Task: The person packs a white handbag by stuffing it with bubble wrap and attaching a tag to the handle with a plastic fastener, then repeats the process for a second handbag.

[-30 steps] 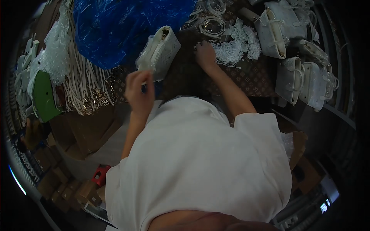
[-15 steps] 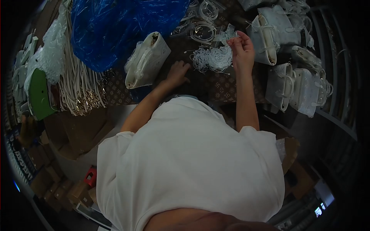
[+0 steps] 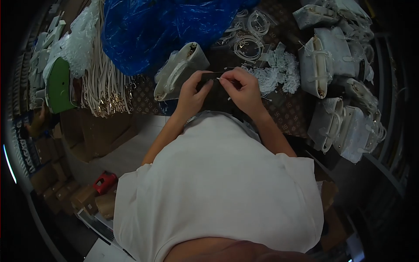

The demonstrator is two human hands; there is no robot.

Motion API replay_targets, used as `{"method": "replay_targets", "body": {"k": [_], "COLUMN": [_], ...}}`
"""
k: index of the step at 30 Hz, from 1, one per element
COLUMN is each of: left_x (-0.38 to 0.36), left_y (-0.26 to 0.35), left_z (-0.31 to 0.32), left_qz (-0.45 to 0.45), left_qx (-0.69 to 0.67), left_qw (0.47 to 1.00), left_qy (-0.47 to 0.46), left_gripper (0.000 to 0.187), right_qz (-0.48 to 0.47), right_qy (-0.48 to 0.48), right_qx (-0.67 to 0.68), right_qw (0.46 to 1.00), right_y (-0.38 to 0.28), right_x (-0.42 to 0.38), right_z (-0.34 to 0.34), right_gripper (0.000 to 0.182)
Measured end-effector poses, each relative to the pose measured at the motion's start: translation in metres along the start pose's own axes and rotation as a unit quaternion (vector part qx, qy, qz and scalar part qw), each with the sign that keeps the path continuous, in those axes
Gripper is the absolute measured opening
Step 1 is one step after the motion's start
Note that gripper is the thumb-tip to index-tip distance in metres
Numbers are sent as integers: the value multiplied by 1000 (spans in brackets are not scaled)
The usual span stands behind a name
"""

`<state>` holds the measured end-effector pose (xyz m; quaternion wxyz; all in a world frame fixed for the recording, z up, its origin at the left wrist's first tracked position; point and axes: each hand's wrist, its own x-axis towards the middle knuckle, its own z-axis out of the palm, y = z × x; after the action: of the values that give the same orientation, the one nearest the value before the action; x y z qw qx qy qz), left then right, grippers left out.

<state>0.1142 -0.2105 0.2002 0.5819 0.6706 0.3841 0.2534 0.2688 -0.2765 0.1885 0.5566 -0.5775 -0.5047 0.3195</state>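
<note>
My left hand [image 3: 195, 92] and my right hand [image 3: 244, 91] are raised close together over the brown patterned table [image 3: 286, 111]. A thin string [image 3: 214, 72] runs between them, pinched in the fingers of both. A small white piece shows at my right fingertips. Just left of my left hand a white handbag [image 3: 181, 70] leans on its side. Beyond my right hand lies a tangled heap of white strings [image 3: 266, 81], beside a pile of small white tags [image 3: 286, 65].
Blue plastic [image 3: 161, 35] covers the back left. White straps with gold clasps [image 3: 107, 87] hang at the left, near a green piece [image 3: 60, 86]. Clear coils [image 3: 248, 47] lie at the back. More white bags [image 3: 316, 67] stand at the right. Another person's hand [image 3: 42, 115] shows far left.
My right hand has come left and down from the tags, and my left hand has lifted off the table to meet it. A string is now stretched between them. The view has shifted.
</note>
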Motion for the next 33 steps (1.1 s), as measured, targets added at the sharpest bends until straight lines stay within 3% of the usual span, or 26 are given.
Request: {"method": "replay_targets", "body": {"k": [3, 10, 17, 19, 23, 24, 25, 29, 33], "left_x": [-7, -14, -20, -23, -33, -34, -36, -49, -44], "left_y": [-1, 3, 14, 17, 21, 18, 15, 1, -10], "left_z": [0, 2, -5, -6, -16, -20, -24, -38, -42], "left_qz": [28, 60, 72, 120, 99, -17, -130, -180, -44], "left_qx": [16, 10, 76, 143, 130, -85, -295, -381, -305], "left_qw": [999, 996, 994, 982, 987, 996, 946, 904, 949], "left_qy": [23, 60, 32, 19, -14, -27, -38, -66, -59], "left_gripper": [20, 25, 26, 27, 24, 21, 18, 15, 13], "right_qz": [-55, -77, -80, -69, -62, -61, -62, -36, 53], "right_qy": [31, 51, 53, 60, 78, 78, 73, 4, -18], "right_qx": [-52, -45, -31, -20, -37, -44, -43, -33, 73], "right_qw": [997, 995, 995, 996, 994, 994, 994, 999, 996], "right_y": [-2, -10, -16, -17, -20, -22, -24, -30, -41], "right_x": [3, -2, -12, -15, -22, -24, -27, -31, -29], "right_z": [12, 21, 27, 30, 35, 35, 35, 44, 48], "right_gripper": [6, 5, 6, 6, 7, 7, 7, 9, 9]}}
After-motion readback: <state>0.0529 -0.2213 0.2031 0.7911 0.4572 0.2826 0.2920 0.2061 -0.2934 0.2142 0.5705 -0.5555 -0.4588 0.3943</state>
